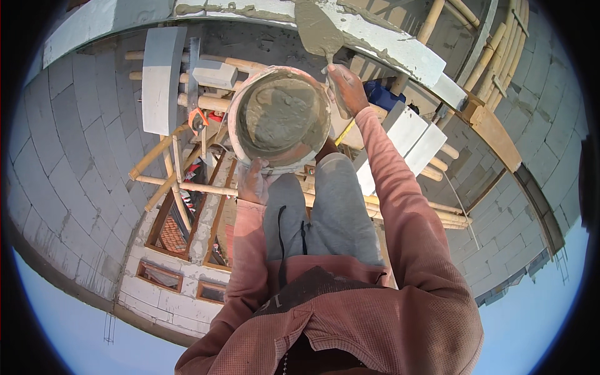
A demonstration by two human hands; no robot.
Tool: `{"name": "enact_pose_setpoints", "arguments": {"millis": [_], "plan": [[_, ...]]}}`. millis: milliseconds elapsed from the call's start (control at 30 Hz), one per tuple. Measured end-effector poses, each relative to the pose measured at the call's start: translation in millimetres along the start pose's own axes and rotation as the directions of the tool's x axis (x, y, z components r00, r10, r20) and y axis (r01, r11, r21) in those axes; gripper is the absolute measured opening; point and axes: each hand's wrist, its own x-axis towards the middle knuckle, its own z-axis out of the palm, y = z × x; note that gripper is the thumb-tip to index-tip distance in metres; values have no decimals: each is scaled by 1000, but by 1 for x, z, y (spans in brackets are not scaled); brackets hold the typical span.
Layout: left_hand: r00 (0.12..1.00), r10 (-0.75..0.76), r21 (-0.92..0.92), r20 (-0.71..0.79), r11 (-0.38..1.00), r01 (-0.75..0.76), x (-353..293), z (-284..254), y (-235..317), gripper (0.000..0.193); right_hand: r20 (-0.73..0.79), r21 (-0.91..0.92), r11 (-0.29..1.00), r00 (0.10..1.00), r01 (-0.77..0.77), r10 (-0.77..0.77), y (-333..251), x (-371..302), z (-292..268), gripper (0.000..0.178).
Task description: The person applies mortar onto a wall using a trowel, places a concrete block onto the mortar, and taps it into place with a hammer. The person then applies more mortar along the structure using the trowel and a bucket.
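Note:
My left hand (252, 181) is closed on the near rim of a round bucket (235, 128), which tilts toward me above my knees. Wet grey mortar (281, 112) lies inside it. In my right hand (347, 89) is the handle of a trowel (317, 31), just beyond the bucket's right rim. Mortar coats the trowel's broad blade, which points away from me over the top of a light block wall (400, 53). Streaks of mortar run along that wall top on both sides of the blade.
Left of the bucket are a long pale block (164, 81), a smaller block (215, 73) and a handsaw with an orange handle (197, 119). More blocks (409, 140) rest at the right. Bamboo scaffold poles (156, 156) cross below, with openings between them. A wooden board (494, 134) stands far right.

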Motion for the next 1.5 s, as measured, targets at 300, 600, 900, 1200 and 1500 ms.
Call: {"name": "enact_pose_setpoints", "arguments": {"millis": [300, 600, 900, 1200, 1500], "plan": [[991, -32, 75, -133, 996, 43, -13, -48, 32, 27, -176, -188, 966, 973, -179, 146, 91, -100, 10, 45], [994, -6, 120, -110, 993, 19, 5, -78, 49, 24, -450, -631, 766, 747, 122, -490, 50, 56, 88, 38], [996, -46, 191, -81, 980, 61, 10, -55, 65, 21, -253, -629, 777, 948, -11, -192, 151, -74, 51, 37], [975, 196, 563, 101, 797, -218, 19, -34, 41, 38, 160, -601, 799, 983, 26, 89, -1, -200, 3, 47], [970, 143, 539, 199, 811, -230, -2, 35, 19, 52, 100, -431, 886, 966, -172, 237, -17, -163, -28, 47]]}}
